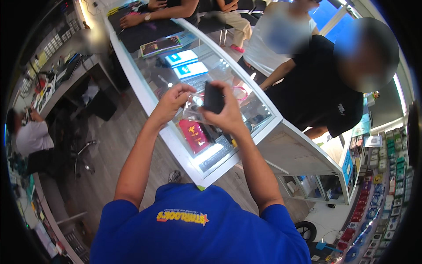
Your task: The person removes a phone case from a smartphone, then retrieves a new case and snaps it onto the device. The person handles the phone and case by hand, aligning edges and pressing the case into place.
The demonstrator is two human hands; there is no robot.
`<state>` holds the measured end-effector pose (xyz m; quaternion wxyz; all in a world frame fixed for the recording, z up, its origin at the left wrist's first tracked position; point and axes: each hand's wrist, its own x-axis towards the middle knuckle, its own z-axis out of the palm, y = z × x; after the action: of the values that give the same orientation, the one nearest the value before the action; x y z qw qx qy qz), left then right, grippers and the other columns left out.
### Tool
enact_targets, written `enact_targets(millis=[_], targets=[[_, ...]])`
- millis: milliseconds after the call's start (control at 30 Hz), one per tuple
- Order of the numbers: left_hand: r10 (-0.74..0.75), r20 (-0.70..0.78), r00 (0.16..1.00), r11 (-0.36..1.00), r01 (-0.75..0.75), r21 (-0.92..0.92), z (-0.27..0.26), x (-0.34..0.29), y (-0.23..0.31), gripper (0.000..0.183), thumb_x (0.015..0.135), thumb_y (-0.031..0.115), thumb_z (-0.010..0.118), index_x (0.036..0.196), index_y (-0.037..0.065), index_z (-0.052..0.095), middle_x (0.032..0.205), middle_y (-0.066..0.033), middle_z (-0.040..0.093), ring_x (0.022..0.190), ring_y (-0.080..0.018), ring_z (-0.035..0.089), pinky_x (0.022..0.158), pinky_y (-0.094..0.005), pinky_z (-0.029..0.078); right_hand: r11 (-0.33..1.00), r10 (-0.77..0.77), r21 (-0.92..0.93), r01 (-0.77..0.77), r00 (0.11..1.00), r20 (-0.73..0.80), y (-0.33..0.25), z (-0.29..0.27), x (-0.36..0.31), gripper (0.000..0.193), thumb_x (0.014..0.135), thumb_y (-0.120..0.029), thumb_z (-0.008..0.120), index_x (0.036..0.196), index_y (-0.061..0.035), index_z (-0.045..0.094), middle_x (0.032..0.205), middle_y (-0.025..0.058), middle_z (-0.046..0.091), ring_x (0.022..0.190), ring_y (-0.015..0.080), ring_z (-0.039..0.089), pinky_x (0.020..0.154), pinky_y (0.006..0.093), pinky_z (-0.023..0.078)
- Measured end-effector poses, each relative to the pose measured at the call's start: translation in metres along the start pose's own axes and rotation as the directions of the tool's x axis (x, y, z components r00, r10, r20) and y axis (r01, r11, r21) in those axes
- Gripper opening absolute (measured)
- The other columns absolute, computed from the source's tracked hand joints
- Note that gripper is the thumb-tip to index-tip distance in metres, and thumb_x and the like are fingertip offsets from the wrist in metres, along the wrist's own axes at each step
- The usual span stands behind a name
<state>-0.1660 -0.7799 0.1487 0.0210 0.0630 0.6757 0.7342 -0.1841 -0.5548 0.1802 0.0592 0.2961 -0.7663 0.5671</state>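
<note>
My right hand [227, 109] is closed round a black smartphone [213, 98], held upright above a glass display counter [198, 178]. With its fingers pinched, my left hand [171, 105] grips the edge of a clear plastic cover [192, 107]. That cover lies between both hands, beside the phone; its exact shape is hard to make out through the glare. Below my hands is a red case with a yellow emblem [193, 135] at the counter's near end.
Two blue-and-white boxes [190, 69] and a dark flat package [161, 45] lie farther along the counter. A person in a black shirt [318, 83] stands across it at the right. Packaged goods [373, 198] hang on the right wall. An office chair [83, 156] stands left.
</note>
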Motion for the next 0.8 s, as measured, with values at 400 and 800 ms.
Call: enact_targets(millis=[400, 800], targets=[[-0.049, -0.200, 0.979, 0.999, 0.050, -0.003, -0.002, 0.006, 0.012, 0.031, 0.100, 0.022, 0.062, 0.126, 0.006, 0.069, 0.097, 0.0013, 0.066, 0.088, -0.0065, 0.060, 0.086, -0.0240, 0.049, 0.205, 0.403, 0.937, 0.283, 0.848, -0.344, 0.046, -0.060, 0.008, 0.072, 0.096, -0.062, 0.047, 0.139, -0.0058, 0.061, 0.128, 0.0180, 0.066, 0.112, 0.0333, 0.066, 0.104, 0.0490, 0.052], [0.588, -0.028, 0.809, 0.574, -0.392, 0.719, 0.051, 0.014, 0.024, 0.047, 0.094, 0.017, 0.073, 0.139, 0.008, 0.062, 0.137, -0.0172, 0.063, 0.132, -0.0388, 0.054, 0.116, -0.0482, 0.040, 0.312, 0.346, 0.937, 0.159, 0.899, -0.268, 0.034, -0.048, 0.010, 0.077, 0.100, -0.061, 0.038, 0.148, -0.0028, 0.053, 0.129, 0.0213, 0.066, 0.109, 0.0343, 0.068, 0.097, 0.0473, 0.054]])
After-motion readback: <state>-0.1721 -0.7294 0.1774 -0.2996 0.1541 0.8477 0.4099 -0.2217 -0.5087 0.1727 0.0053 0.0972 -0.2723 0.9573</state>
